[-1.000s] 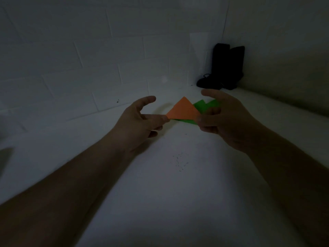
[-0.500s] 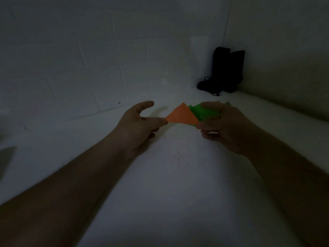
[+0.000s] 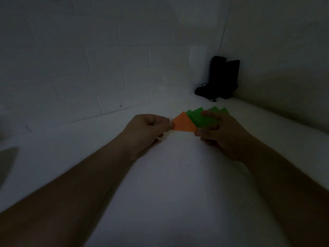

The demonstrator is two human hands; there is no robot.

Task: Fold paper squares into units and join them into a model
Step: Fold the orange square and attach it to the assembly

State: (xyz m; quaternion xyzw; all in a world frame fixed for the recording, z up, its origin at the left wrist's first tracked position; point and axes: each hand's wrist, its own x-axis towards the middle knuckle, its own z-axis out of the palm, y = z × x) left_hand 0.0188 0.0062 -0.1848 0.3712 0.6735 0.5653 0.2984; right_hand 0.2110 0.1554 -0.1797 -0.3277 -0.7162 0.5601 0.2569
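Orange paper unit (image 3: 183, 124) pinched by left hand (image 3: 147, 130), right hand (image 3: 219, 134) gripping green units (image 3: 204, 117)

A dim, bare indoor corner, most likely a room in a home or a plain utility space, though the poor light keeps it from being told for certain. The back wall (image 3: 99, 72) is painted white brick with visible mortar lines, and it meets a smooth plain side wall (image 3: 277, 50) at the right. A white counter (image 3: 160, 202) runs up to both walls, and deep in the corner stand some dark black objects (image 3: 222, 77) with a cord trailing beside them, too dark to identify.
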